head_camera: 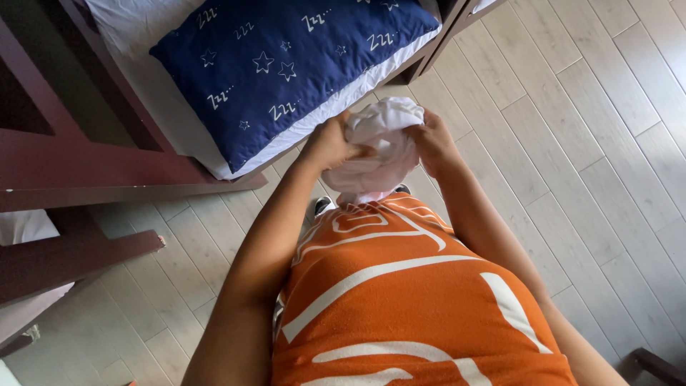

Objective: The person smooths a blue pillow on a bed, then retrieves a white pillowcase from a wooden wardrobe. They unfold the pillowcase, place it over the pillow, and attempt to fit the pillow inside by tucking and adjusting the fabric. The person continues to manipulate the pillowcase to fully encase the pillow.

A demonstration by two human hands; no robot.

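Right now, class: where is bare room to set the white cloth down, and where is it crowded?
Free: pale plank floor right of both hands, and floor between bed frame and left arm. Crowded: the bed, mostly filled by the navy pillow. Left hand and right hand grip the bunched cloth.

White cloth (379, 146), bunched into a loose, crumpled wad, soft folds showing on top. I hold it in front of my chest, above the pale plank floor, gripped on both sides. Its lower part hangs down smoother, touching my orange shirt.
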